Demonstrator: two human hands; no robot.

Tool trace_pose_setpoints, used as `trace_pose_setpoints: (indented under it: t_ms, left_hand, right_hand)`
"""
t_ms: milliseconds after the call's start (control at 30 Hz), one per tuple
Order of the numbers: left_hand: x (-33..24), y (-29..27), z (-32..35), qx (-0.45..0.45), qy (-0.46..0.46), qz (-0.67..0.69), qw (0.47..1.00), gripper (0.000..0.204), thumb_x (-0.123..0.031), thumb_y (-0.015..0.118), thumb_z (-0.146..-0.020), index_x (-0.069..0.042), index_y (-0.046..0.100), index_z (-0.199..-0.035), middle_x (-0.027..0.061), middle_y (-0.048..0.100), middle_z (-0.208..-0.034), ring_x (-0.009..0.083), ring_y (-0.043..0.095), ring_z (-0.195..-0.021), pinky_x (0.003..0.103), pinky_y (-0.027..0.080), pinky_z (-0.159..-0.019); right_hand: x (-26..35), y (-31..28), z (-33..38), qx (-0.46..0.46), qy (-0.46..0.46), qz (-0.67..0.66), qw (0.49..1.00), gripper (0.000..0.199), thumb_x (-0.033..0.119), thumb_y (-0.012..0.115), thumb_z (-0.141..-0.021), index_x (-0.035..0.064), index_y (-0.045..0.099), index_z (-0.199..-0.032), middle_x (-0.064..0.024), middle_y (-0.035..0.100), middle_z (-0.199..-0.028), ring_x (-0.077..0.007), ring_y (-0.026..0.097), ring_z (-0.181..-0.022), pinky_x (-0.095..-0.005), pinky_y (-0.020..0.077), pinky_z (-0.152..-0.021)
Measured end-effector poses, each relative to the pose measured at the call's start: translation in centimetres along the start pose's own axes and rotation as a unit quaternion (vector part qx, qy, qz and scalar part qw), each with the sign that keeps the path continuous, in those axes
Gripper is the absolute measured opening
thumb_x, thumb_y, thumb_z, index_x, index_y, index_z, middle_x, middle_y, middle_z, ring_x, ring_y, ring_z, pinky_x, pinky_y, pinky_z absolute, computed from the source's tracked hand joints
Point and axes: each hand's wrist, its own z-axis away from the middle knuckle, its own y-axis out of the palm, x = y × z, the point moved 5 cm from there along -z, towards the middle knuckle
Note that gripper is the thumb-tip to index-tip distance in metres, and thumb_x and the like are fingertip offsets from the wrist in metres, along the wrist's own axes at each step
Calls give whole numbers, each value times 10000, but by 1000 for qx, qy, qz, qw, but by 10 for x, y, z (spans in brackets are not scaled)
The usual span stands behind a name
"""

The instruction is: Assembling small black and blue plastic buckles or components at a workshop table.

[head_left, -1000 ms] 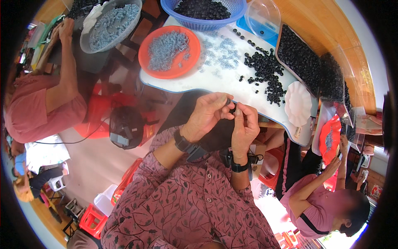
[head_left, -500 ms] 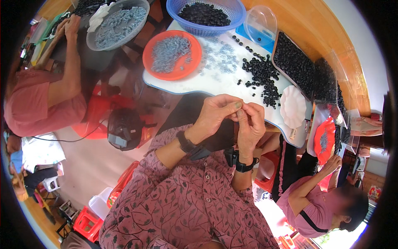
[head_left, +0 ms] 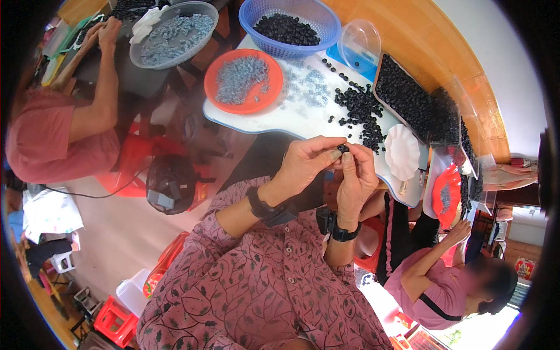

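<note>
Both my hands meet over the near edge of the white table (head_left: 245, 121). Between the fingertips of my left hand (head_left: 304, 164) and my right hand (head_left: 357, 178) is a small round black part (head_left: 343, 149), pinched from both sides. Past my hands lies a loose scatter of similar black parts (head_left: 359, 108) on the table. To their left spread small clear bluish pieces (head_left: 306, 87). A red-orange plate (head_left: 265, 102) holds a heap of the same clear pieces.
At the back stands a blue basket (head_left: 291, 48) of black parts beside a clear tub (head_left: 360, 44). A tray (head_left: 408, 96) full of black parts and a white scalloped dish (head_left: 401, 153) are on the right. Co-workers sit at left (head_left: 64, 137) and lower right (head_left: 429, 283).
The black part now shows between my fingertips, where they hid it or held something too small to see before. My hands have shifted slightly, and the view has moved a little.
</note>
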Motion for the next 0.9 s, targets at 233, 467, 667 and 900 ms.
trace_pose_setpoints:
  t_ms: [233,467,667,900]
  left_hand:
    - [-16,2,9,10,106,-100,989,272,14,609,-927,36,635,-1197,46,659,-1048,90,612,-916,222,514,-807]
    - [-28,2,18,9,121,-99,988,232,-23,631,-918,21,663,-1144,59,656,-1003,88,608,-880,213,502,-753]
    - [-9,-1,18,69,-55,248,965,280,-52,559,-969,50,594,-1227,99,645,-1001,136,631,-867,295,558,-804]
    - [-10,-1,21,82,-78,308,944,281,-84,558,-975,49,584,-1221,96,646,-963,145,631,-849,312,566,-816]
  right_hand:
    - [14,3,6,1,-11,22,1000,147,12,629,-917,-39,654,-1052,-61,576,-1059,-91,583,-853,-212,496,-759]
    - [20,5,10,-1,13,23,1000,109,3,642,-903,-43,672,-997,-53,586,-1033,-99,574,-872,-222,491,-761]
    - [36,13,17,-12,-56,77,995,112,4,623,-916,-42,662,-1011,-62,588,-1039,-102,596,-822,-222,496,-765]
    - [31,16,19,-16,-27,-5,1000,123,12,607,-929,-48,658,-1024,-59,591,-1034,-94,588,-843,-216,476,-756]
